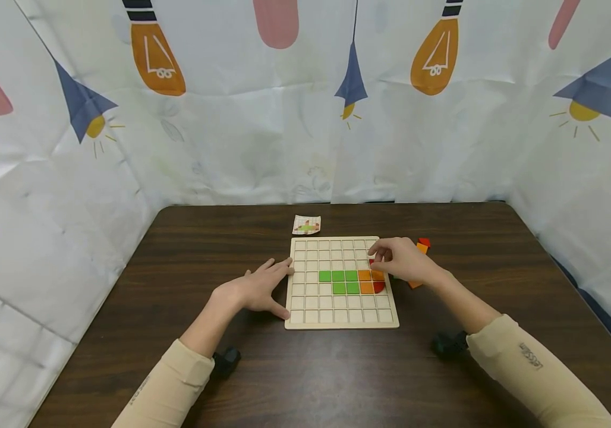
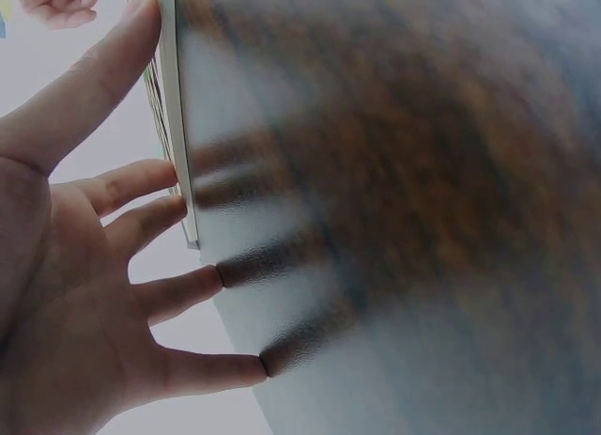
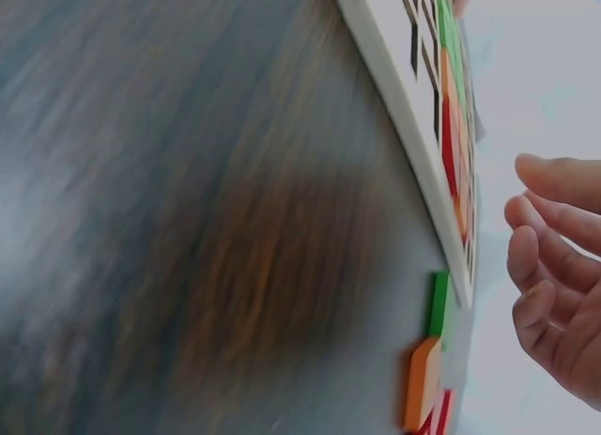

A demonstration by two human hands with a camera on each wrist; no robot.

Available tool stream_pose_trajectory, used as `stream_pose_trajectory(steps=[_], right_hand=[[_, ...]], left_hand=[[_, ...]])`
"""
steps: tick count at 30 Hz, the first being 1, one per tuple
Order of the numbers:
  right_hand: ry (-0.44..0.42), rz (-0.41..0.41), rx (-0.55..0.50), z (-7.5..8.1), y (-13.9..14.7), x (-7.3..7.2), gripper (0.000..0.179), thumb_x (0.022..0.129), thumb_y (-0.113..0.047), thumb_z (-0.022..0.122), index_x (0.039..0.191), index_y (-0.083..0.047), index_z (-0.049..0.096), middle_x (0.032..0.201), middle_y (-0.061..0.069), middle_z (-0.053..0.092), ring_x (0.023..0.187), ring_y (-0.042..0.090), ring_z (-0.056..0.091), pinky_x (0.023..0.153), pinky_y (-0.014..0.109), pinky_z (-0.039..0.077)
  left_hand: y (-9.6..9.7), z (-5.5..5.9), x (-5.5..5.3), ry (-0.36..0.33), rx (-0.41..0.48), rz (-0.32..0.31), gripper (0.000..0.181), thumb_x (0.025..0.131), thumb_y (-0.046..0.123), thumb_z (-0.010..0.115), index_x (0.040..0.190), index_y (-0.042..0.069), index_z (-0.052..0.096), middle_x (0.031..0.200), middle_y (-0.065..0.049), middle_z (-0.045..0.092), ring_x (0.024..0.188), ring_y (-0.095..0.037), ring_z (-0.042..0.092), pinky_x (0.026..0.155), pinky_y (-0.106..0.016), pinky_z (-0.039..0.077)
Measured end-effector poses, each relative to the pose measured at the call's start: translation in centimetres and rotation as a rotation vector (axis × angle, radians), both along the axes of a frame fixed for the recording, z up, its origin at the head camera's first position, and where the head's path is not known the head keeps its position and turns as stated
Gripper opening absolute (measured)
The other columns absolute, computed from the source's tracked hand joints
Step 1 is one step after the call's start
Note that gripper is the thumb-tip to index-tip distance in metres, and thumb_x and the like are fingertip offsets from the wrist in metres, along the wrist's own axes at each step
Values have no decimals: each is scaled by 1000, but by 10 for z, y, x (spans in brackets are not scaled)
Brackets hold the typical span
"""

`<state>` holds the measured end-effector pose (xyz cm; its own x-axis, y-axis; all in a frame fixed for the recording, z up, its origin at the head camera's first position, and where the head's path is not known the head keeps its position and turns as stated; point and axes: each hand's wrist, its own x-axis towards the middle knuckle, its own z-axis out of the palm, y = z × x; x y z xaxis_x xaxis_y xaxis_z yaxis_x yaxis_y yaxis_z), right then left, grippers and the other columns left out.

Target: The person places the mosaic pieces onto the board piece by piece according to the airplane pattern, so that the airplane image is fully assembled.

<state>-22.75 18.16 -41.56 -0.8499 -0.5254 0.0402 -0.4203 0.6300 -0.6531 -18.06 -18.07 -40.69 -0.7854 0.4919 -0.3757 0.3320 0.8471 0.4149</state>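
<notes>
A pale wooden grid board (image 1: 311, 303) lies on the table. Green square tiles (image 1: 339, 276) form two rows in its cells, with orange tiles (image 1: 366, 288) to their right and a red rounded tile (image 1: 378, 288) at the end. My left hand (image 1: 260, 288) spreads its fingers along the board's left edge, thumb at the near corner, fingertips touching the rim. Over the board's right side is my right hand (image 1: 404, 258), its fingers loosely bent and holding nothing in the right wrist view. Another red tile (image 1: 371, 261) shows partly beneath those fingers.
Beyond the board lies a small card (image 1: 306, 224) with a coloured pattern. Loose pieces sit right of the board, partly hidden by the right hand: a green block (image 3: 439, 303), an orange block (image 3: 422, 383) and red pieces (image 3: 443, 411). A patterned curtain (image 1: 241, 148) hangs behind the table.
</notes>
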Motion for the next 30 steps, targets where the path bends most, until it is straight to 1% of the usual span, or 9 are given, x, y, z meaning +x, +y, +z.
stream_pose_trajectory(steps=[4, 8, 14, 18, 23, 30], right_hand=[[-17, -12, 1, -2, 9, 1, 23, 91, -11, 78, 110, 0, 72, 86, -2, 67, 76, 16, 62, 70, 32, 54], [-39, -23, 1, -3, 17, 2, 23, 93, -11, 77, 112, 0, 72, 87, -1, 67, 76, 16, 62, 69, 32, 54], [-53, -38, 15, -4, 30, 3, 22, 93, -12, 77, 111, -1, 71, 87, -1, 66, 77, 17, 61, 71, 34, 53], [-64, -56, 52, -6, 38, 4, 21, 94, -11, 76, 111, 0, 71, 87, 0, 65, 74, 17, 59, 68, 34, 52], [-56, -55, 86, -9, 47, 5, 23, 93, -11, 76, 112, 1, 70, 84, -1, 64, 70, 16, 58, 63, 32, 50], [-56, -55, 81, -10, 55, 4, 24, 92, -13, 78, 109, 2, 70, 81, -2, 63, 68, 16, 56, 61, 31, 48]], left_hand=[[1, 1, 0, 3, -2, -2, 93, 83, 43, 87, 158, 14, 39, 172, -7, 11, 156, -38, 5, 111, -78, 13], [1, 1, 0, 1, -4, 1, 94, 83, 43, 87, 158, 13, 39, 172, -7, 10, 156, -38, 4, 111, -78, 12], [1, 1, 0, -3, -4, 2, 94, 83, 43, 87, 159, 13, 38, 172, -6, 10, 156, -38, 4, 111, -78, 12], [0, 0, 0, 0, -8, 3, 95, 83, 44, 87, 159, 14, 38, 172, -6, 10, 156, -38, 4, 112, -77, 12], [0, 0, 0, -3, -7, 5, 96, 83, 44, 87, 159, 13, 38, 172, -6, 10, 156, -38, 3, 112, -77, 12], [1, 0, 0, -5, -9, 8, 95, 83, 43, 87, 159, 14, 38, 172, -6, 11, 156, -37, 3, 111, -78, 12]])
